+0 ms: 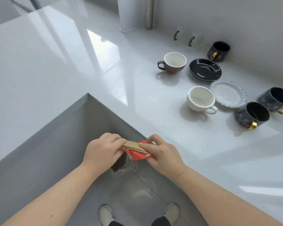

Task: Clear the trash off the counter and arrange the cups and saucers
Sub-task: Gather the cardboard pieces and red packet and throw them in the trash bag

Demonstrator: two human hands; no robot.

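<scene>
My left hand and my right hand both grip a bundle of trash, a piece of brown cardboard on top of a red wrapper, held over the floor just off the counter's inner corner. On the white counter to the right stand a brown cup, a black saucer, a white cup, a pale blue-rimmed saucer and three dark cups with gold handles.
The L-shaped counter wraps around me on the left and right, with a grey cabinet front below it. A white box and a metal pole stand at the back. Two clear glass mugs sit against the wall. My feet are on the grey floor.
</scene>
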